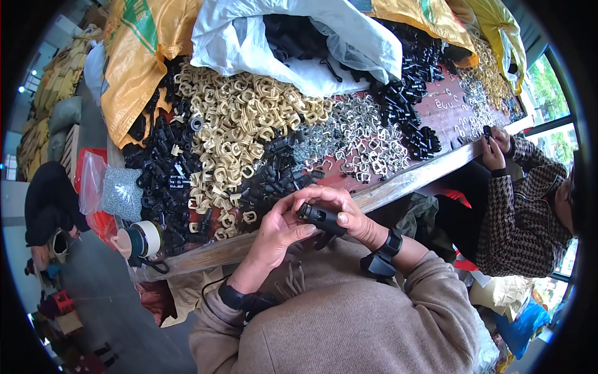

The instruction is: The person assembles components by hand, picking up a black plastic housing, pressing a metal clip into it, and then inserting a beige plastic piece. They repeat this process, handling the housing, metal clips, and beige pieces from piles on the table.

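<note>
I had the fingers of the left hand [273,239] and right hand [357,223] grasping a black cylindrical part [322,219] between them, by the table's [398,186] near edge; beige clips [227,140] lay heaped farther in. Toward the far edge rested an open white sack [230,43].

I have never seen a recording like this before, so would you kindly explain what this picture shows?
There is no machine here, only a person's bare left hand and right hand. The one picture comes from a wide fisheye camera worn on that person's head, looking down, so straight edges bend. On the table lie loose heaps of small parts: beige pieces, black pieces and silver clips. A white bag lies open behind them. Both hands hold a black cylinder near the table's edge. On the right sits a co-worker.
</note>
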A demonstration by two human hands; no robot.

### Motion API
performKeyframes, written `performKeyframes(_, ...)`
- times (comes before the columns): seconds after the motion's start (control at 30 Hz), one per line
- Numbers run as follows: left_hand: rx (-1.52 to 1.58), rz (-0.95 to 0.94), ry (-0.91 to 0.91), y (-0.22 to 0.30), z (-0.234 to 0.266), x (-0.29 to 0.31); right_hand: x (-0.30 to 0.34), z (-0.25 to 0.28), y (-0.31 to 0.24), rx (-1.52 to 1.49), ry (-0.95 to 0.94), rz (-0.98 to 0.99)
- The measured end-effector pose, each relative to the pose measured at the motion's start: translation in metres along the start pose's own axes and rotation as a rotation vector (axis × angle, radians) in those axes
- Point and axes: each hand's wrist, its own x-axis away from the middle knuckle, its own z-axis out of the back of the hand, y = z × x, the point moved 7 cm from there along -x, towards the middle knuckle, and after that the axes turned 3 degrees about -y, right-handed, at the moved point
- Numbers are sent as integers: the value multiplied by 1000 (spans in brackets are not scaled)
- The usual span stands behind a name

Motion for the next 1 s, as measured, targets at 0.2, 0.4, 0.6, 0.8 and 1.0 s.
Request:
performKeyframes(0.2, -29, -9, 43, 1, 1, -2, -2, 3, 2, -28, 30, -13)
performKeyframes(0.4, 4, 42, 67, 2, 6, -6, -7, 11, 11, -35, 66, -51)
performKeyframes(0.6, 0, 31, 64, 0, 8, -5, -7, 12, 12, -36, 87, -70)
performKeyframes(0.8, -53, 36, 52, 2, 0, 7, 4, 14, -5, 156, 52, 56)
performKeyframes(1.0, -272, -241, 211, 48, 39, 41, 102, 84, -64, 545, 315, -98)
